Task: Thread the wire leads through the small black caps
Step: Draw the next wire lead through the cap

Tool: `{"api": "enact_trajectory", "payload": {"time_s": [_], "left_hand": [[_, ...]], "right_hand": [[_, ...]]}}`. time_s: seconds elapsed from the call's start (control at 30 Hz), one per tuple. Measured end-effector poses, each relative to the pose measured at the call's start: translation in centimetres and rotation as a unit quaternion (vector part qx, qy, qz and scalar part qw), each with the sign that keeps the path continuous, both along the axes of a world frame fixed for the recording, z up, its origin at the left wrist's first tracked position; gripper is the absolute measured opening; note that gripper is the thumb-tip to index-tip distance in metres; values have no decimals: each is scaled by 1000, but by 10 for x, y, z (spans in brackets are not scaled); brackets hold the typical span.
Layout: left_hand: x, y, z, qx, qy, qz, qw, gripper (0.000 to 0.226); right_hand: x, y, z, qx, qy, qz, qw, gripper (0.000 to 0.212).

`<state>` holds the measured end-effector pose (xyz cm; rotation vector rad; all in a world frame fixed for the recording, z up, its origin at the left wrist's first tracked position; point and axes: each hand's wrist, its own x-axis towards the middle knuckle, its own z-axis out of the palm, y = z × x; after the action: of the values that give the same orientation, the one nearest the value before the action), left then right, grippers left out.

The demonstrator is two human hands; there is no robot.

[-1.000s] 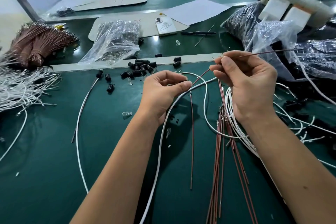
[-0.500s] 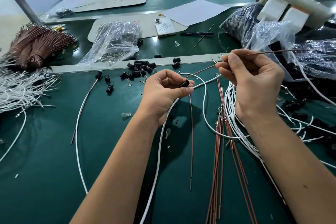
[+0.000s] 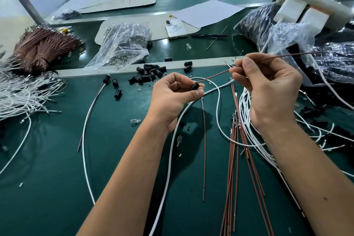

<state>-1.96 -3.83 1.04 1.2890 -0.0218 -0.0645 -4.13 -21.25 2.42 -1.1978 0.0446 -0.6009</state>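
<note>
Where your forearms enter from the near edge, the dark green bench mat (image 3: 47, 188) lies mostly bare on the near left, crossed by one long white insulated wire (image 3: 84, 140). On the near right a fan of thin reddish-brown wire leads (image 3: 232, 188) runs away from you, with a tangle of white wires (image 3: 249, 120) just beside it on the right. Your left hand (image 3: 172, 99) has its fingers curled, pinching a small black plastic cap (image 3: 194, 86) between thumb and fingertip, above the mat at centre. Your right hand (image 3: 268, 90) pinches a single reddish-brown lead (image 3: 214, 76) between thumb and forefinger; the lead slopes down to the left and its tip meets the cap's opening, while its other end trails off to the right. A white wire (image 3: 172, 151) also runs back from under your left hand toward you. Just beyond, a loose heap of black caps (image 3: 151, 74) sits against the pale strip (image 3: 122, 70) that edges the mat. Far left lie a bundle of white wires (image 3: 21, 96) and tied brown lead bunches (image 3: 44, 48); a clear plastic bag (image 3: 122, 46) and a white phone (image 3: 175, 28) sit farther back, with crinkled bags (image 3: 287, 40) crowding the far right.
</note>
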Motion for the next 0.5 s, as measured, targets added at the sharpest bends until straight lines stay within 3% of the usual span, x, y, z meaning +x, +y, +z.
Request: {"api": "enact_trajectory", "payload": {"time_s": [0.23,0.5], "left_hand": [[1,2,-1,7,5,10,1000,34],[1,2,-2,89,-23,15,996,31]], "right_hand": [[2,-1,-3,0,5,9,1000,5],[4,8,-10,-3,7,15,1000,2]]}}
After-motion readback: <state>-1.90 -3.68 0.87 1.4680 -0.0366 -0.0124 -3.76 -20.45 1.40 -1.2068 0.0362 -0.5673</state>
